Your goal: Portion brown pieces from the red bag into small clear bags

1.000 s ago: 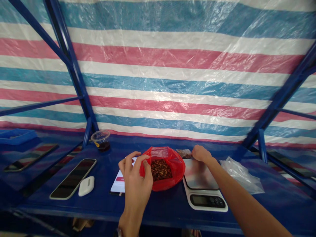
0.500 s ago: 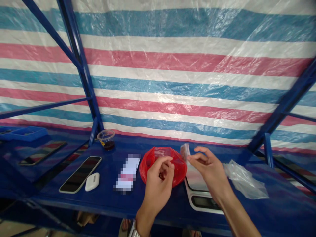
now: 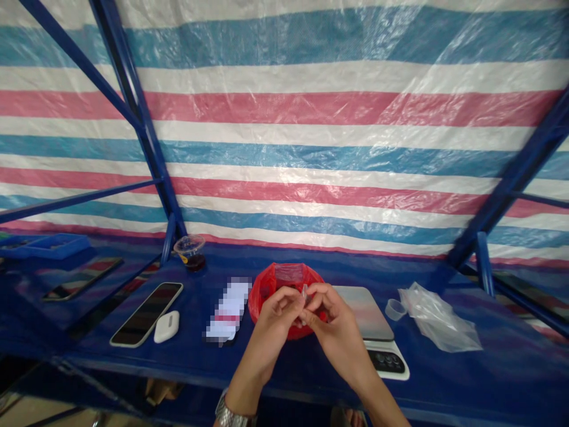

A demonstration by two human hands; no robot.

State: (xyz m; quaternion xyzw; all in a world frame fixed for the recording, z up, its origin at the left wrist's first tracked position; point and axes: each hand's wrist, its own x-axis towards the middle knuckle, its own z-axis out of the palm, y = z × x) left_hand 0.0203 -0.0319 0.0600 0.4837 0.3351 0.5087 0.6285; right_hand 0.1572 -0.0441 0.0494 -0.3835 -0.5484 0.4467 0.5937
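My left hand [image 3: 276, 315] and my right hand [image 3: 334, 325] meet in front of a red plastic bag [image 3: 267, 287] that stands open on the blue table [image 3: 186, 362]. The fingertips of both hands pinch a small clear plastic bag [image 3: 304, 295] between them. The hands hide most of the red bag's inside. Just right of my right hand sits a white digital kitchen scale [image 3: 371, 323] with a bare metal plate.
Right of the scale lie a small clear cup [image 3: 395, 309] and a pile of clear plastic bags [image 3: 438, 323]. To the left are a blurred card [image 3: 229, 311], a white case [image 3: 166, 326], a phone [image 3: 146, 321], a cup of dark liquid [image 3: 191, 252] and a blue tray [image 3: 44, 244].
My right hand lifted a small clear bag off the scale plate and brought it toward me. My left hand left the red bag's rim and joined it on the small bag.
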